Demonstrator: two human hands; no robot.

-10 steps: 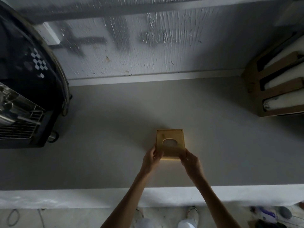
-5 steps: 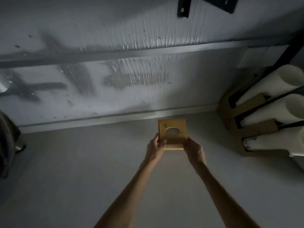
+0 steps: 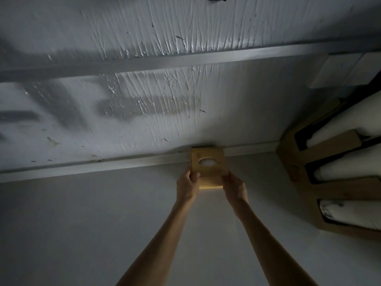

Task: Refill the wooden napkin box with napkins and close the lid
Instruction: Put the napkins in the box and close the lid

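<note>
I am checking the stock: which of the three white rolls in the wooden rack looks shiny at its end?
The lowest roll, nearest the camera: its end has a crinkled, shiny wrap. The two rolls above look plain white.

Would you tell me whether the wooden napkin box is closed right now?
Closed: the wooden napkin box has its lid flat on top, white showing through the oval hole.

Dim room, pale grey counter [image 3: 82, 234], rough white plastered wall [image 3: 165, 89] with a horizontal ledge [image 3: 165, 62], wooden rack [image 3: 305, 162] of white rolls at right
</note>
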